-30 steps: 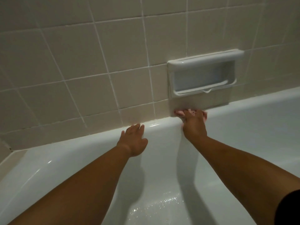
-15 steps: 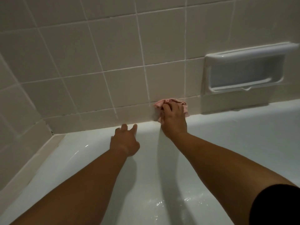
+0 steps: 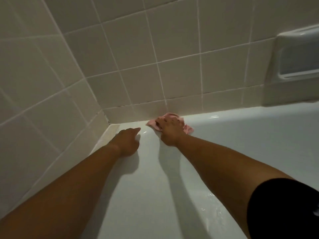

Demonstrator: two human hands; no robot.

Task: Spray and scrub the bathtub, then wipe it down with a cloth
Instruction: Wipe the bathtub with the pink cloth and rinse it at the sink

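Single cam, head-worn, wide-angle, looking fwd & down along both forearms (image 3: 72,190) into the bathtub (image 3: 241,144). Close: they fill the lower frame. Right hand (image 3: 170,131), gripping the cloth (image 3: 188,129), sits approx mid-frame. Wall corner (image 3: 108,120) is just beyond left hand (image 3: 126,141). Soap dish (image 3: 296,56) is well right of right hand, cut by frame edge.

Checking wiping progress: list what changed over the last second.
The right hand slid the cloth left along the tub ledge, from under the soap dish toward the corner; the left hand shifted left too. Unchanged: right hand holds the cloth, left hand rests on the ledge.
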